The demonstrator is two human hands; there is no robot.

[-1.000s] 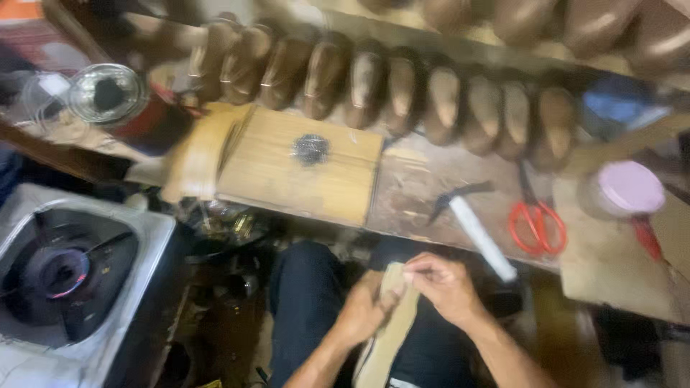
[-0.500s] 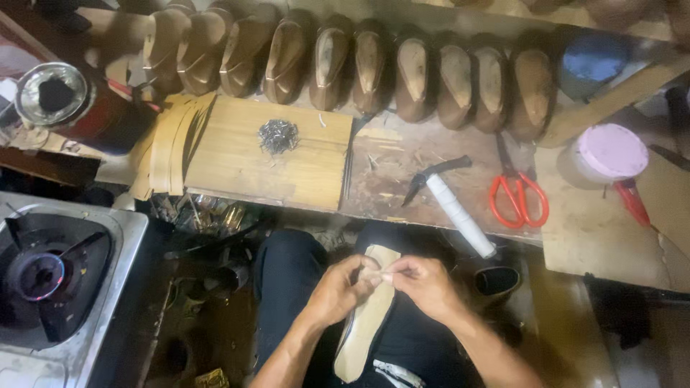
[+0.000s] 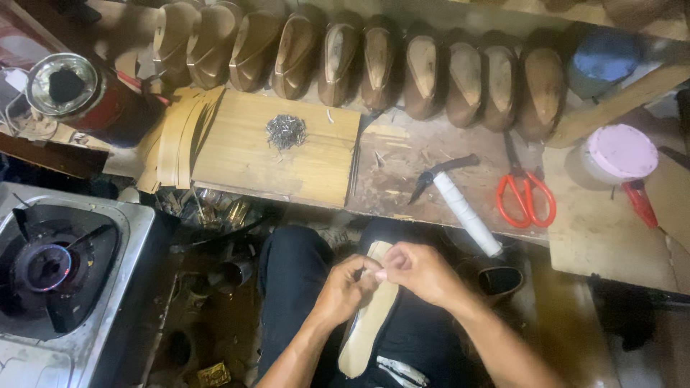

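— How are the hands set?

— Both are low over the lap. The left hand (image 3: 343, 287) comes up from the bottom edge, fingers curled round the upper part of a pale shoe sole (image 3: 368, 316). The right hand (image 3: 419, 271) reaches in from the right, its fingertips pinched at the sole's top edge, touching the left hand's fingers.

— And the sole itself?

— It lies lengthwise on the dark trousers (image 3: 295, 280), toe end near the surface (image 3: 431, 172), heel end pointing towards the bottom of the frame.

— Anything you can't make out?

— The exact spot they pinch is covered by the fingers; whether something small sits between them, I cannot tell. Both forearms are cut off at the bottom edge.

— What's around?

— On the surface, well apart from the hands: a hammer (image 3: 460, 205) with a white grip, red scissors (image 3: 527, 195), a pile of nails (image 3: 286, 131) on a wooden board (image 3: 273, 154), and a row of shoe forms (image 3: 359, 61) behind. A gas burner (image 3: 50, 262) sits to the left. Open room lies between the knees and the surface's edge.
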